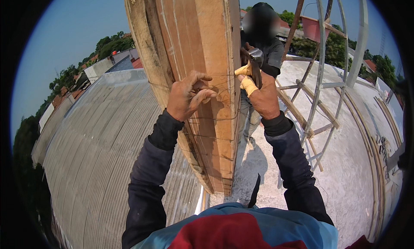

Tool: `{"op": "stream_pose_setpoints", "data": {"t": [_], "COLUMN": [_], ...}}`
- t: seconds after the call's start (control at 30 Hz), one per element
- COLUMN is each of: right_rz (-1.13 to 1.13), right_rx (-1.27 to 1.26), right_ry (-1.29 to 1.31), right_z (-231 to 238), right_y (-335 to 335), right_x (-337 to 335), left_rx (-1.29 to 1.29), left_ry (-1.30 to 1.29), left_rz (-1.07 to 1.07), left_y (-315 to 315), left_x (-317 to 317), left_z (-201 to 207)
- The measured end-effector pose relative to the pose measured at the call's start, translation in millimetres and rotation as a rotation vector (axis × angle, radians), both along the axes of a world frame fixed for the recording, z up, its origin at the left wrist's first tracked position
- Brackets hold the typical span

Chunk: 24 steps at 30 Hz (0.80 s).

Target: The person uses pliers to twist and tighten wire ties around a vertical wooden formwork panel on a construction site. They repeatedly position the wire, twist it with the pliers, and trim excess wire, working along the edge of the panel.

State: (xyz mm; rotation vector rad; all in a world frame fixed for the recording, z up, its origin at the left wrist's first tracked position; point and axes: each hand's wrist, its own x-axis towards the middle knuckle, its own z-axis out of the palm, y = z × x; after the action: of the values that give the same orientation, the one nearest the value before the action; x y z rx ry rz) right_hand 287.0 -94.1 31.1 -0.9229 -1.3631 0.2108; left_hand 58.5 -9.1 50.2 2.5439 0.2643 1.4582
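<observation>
A tall wooden column form (pixel 215 132) of planks and brown panels stands upright before me, with thin wires around it. My left hand (pixel 189 96) is at its near face, fingers curled and thumb apart; nothing shows between them. Close by, a loop of wire (pixel 225 81) sticks out from the wood. At the form's right edge my right hand (pixel 263 98), yellow tape round its fingers, is closed on a dark-handled metal tool (pixel 257 72) with a shiny head. Its exact kind is partly hidden by my fingers.
Behind the form stands a co-worker (pixel 271 50) in dark clothes. To the right rises a metal scaffold frame (pixel 321 67) with a red bucket (pixel 311 29) on it. A corrugated roof (pixel 103 149) lies left and lower; long boards (pixel 366 137) rest on the pale slab (pixel 332 171).
</observation>
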Motion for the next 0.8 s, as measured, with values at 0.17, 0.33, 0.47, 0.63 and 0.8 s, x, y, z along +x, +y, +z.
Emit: {"op": "stream_pose_setpoints", "data": {"t": [0.17, 0.33, 0.47, 0.63, 0.8], "right_rz": [-0.031, -0.081, -0.125, -0.178, -0.226], "right_rx": [0.033, 0.085, 0.091, 0.044, 0.124], "right_ry": [0.052, 0.075, 0.021, 0.01, 0.002], "right_z": [-9, -13, -12, -15, -17], "right_y": [6, 13, 14, 10, 4], "right_x": [-8, -11, -9, -10, -17], "left_rx": [-0.136, -0.007, 0.173, 0.114, 0.362], "left_ry": [0.127, 0.165, 0.182, 0.157, 0.042], "left_rz": [0.002, -0.049, -0.07, -0.082, 0.005], "left_y": [3, 14, 19, 20, 21], "left_x": [3, 8, 12, 14, 17], "left_z": [17, 31, 33, 27, 21]}}
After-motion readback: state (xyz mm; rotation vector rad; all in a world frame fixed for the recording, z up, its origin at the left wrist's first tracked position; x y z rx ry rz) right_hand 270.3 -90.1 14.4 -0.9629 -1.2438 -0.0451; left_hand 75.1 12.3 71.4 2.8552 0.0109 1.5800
